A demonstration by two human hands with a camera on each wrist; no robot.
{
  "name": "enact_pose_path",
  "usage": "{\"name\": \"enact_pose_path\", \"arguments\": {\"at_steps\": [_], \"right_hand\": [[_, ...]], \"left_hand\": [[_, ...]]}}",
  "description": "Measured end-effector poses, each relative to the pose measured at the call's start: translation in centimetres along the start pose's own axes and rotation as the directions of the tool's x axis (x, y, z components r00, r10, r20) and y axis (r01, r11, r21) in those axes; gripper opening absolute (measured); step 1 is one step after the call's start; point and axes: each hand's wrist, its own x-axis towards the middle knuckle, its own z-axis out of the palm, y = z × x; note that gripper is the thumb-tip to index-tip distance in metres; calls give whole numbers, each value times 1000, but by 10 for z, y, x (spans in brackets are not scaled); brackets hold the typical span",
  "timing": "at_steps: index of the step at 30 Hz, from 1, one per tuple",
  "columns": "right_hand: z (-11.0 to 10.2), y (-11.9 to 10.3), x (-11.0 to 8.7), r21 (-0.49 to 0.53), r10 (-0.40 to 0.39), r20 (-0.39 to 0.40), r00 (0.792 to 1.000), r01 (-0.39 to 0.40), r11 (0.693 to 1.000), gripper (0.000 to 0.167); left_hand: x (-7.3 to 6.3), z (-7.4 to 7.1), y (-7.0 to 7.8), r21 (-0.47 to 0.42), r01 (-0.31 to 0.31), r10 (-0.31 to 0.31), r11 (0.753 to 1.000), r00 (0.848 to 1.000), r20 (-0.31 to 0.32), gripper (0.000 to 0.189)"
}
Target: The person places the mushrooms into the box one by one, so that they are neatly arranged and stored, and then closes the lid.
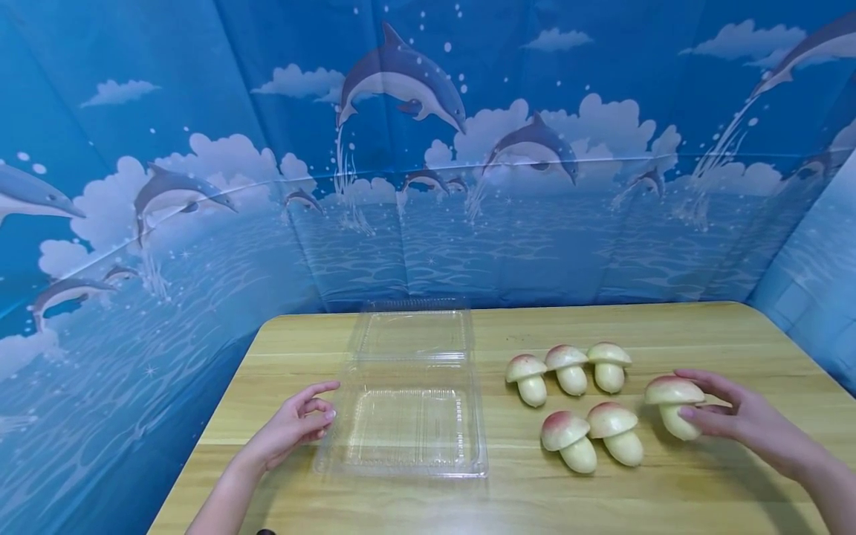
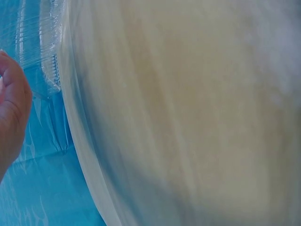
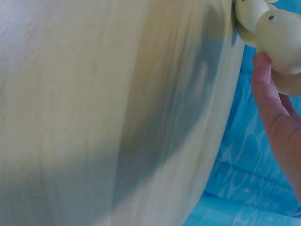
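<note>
My right hand [image 1: 742, 420] pinches a toy mushroom [image 1: 674, 392] between thumb and fingers, at the right of the group. It has a pale stem and a cream cap blushed with pink. In the right wrist view the thumb presses the rounded end of that mushroom's stem [image 3: 281, 40]. A clear plastic clamshell box [image 1: 404, 469] lies with its lid [image 1: 411, 334] folded back toward the far edge. Beside the box's left rim is my left hand [image 1: 297, 423], index finger stretched toward it and the other fingers loosely bent, holding nothing.
Several more toy mushrooms lie right of the box, in a back row [image 1: 571, 369] and a front pair [image 1: 568, 441]. The wooden table [image 1: 521, 505] ends at a blue dolphin-print curtain [image 1: 435, 245]. A small dark object [image 1: 265, 532] shows at the bottom edge.
</note>
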Motion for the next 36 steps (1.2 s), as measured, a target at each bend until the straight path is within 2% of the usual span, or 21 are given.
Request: {"name": "enact_pose_path", "arguments": {"at_steps": [9,15,21,36], "right_hand": [[-4,-15,2,-29,-18,-4,1000,18,999,52],[-5,-27,6,-42,-59,-11,998,58,997,54],[-5,-39,8,-60,-46,-27,999,44,997,57],[19,-69,16,86,-139,75,988,132,988,53]], "left_hand": [[-1,0,0,-11,-4,4,1000,1000,20,64],[-1,-1,2,-11,-2,2,1000,1000,17,64],[-1,0,2,-13,9,-9,1000,1000,21,63],[0,0,4,-5,3,-3,1000,1000,26,62]]}}
